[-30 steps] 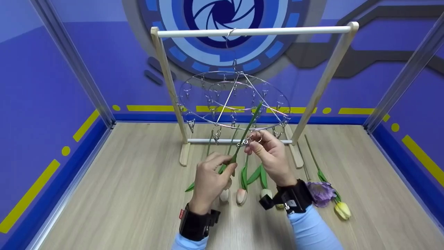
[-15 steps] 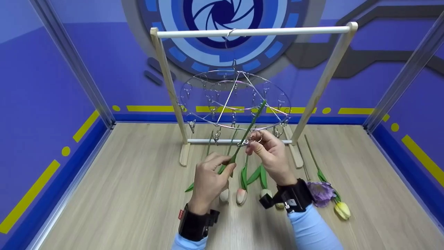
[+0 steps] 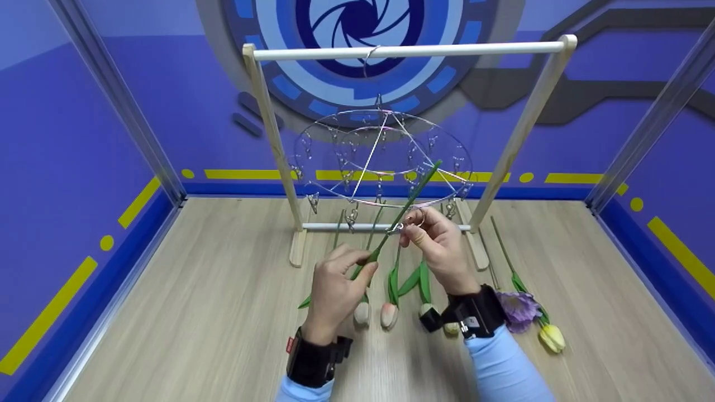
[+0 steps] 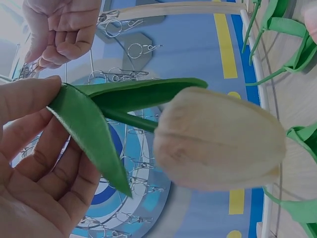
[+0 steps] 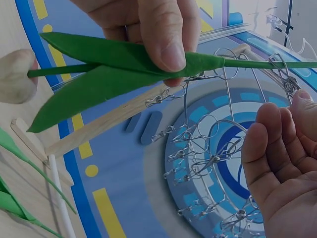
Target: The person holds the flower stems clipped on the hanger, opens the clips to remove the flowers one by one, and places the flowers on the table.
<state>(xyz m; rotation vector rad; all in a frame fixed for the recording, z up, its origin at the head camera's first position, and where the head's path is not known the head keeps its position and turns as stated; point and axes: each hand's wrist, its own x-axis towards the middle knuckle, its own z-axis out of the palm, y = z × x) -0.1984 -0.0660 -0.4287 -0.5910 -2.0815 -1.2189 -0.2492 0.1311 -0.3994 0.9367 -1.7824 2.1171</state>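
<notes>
My left hand (image 3: 339, 287) pinches a white artificial tulip (image 4: 218, 139) by the green leaves around its stem (image 5: 267, 64). In the head view that stem slants up and to the right, its end in front of the hanger's wire ring. Thumb and fingers of my right hand (image 3: 438, 245) pinch a metal clip (image 5: 285, 74) of the round clip hanger (image 3: 357, 202). The clip sits across the stem; whether its jaws are tight on it is too small to tell. In the head view the held bloom is hidden by my left hand.
The hanger hooks over the white top bar (image 3: 447, 50) of a wooden stand (image 3: 516, 139). Several flowers lie on the table (image 3: 223, 335), among them a pinkish tulip (image 3: 389, 316), a purple flower (image 3: 519, 310) and a yellow tulip (image 3: 552, 339). Blue walls enclose the back and sides.
The hanger ring has shifted slightly right and up. The stem's upper end has swung right, and my right hand has moved a little right with the clip. My left hand stays nearly still.
</notes>
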